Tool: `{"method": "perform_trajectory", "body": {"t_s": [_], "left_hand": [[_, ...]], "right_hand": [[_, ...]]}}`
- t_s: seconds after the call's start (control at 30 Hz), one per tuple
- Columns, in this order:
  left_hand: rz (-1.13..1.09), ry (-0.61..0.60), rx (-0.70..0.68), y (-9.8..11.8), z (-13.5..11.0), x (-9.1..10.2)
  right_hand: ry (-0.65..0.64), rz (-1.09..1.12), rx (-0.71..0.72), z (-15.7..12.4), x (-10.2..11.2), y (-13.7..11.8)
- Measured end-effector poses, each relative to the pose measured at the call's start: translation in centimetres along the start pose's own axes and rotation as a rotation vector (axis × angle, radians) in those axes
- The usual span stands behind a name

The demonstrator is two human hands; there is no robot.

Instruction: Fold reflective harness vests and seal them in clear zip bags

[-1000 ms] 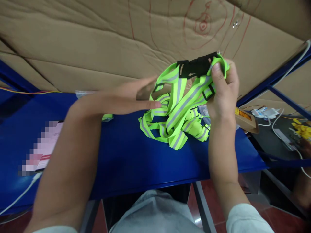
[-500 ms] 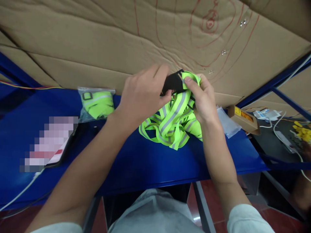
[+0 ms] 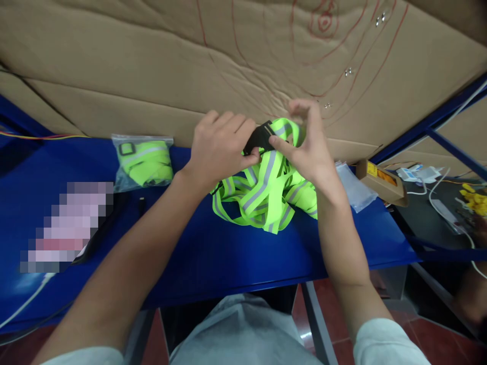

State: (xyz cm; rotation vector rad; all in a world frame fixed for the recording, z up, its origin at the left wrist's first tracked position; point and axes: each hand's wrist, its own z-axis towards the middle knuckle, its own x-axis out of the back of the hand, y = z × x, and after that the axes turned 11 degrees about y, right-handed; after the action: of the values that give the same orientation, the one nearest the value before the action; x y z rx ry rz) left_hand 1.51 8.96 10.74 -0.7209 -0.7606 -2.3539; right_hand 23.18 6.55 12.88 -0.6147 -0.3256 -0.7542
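On the head camera, my left hand is curled tight over the black plastic buckle. My right hand pinches the neon-green reflective webbing strap just beside it, spare fingers lifted. The strap's loops lie heaped on the blue metal table, near the brown cardboard sheet. I judge the tangled loops could snag or twist, or the thin pinch could slip.

Woven neon-yellow strap with shiny grey bands, matt black plastic buckle, glossy blue table, creased cardboard.
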Motion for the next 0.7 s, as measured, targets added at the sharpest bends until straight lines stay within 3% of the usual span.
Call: {"method": "perform_trajectory", "body": {"t_s": [0.07,0.13,0.2,0.3,0.4,0.47,0.6,0.7], "left_hand": [[0.089,0.01,-0.063,0.0,0.0,-0.3],[0.149,0.009,-0.115,0.2,-0.1,-0.6],[0.189,-0.016,-0.144,0.5,-0.1,-0.9],[0.291,-0.092,-0.138,0.2,-0.1,-0.9],[0.374,-0.087,-0.025,-1.1,0.2,-0.3],[0.274,0.027,0.101,-2.4,0.7,0.3],[-0.174,0.324,0.277,-5.3,2.3,2.0],[-0.234,0.458,0.311,-7.0,3.3,4.8]], "right_hand": [[-0.042,-0.097,0.083,-0.1,0.6,-1.0],[-0.18,-0.138,0.126,-0.3,0.9,-1.8],[-0.31,-0.134,0.118,-0.6,0.6,-1.8],[-0.38,-0.104,0.033,-0.7,0.2,-0.3],[-0.294,-0.018,-0.056,-0.1,1.1,2.1],[-0.195,0.061,-0.111,0.5,2.3,3.5],[0.002,0.215,-0.188,1.4,4.9,5.3],[0.24,0.296,-0.186,1.8,7.2,6.8]]}}
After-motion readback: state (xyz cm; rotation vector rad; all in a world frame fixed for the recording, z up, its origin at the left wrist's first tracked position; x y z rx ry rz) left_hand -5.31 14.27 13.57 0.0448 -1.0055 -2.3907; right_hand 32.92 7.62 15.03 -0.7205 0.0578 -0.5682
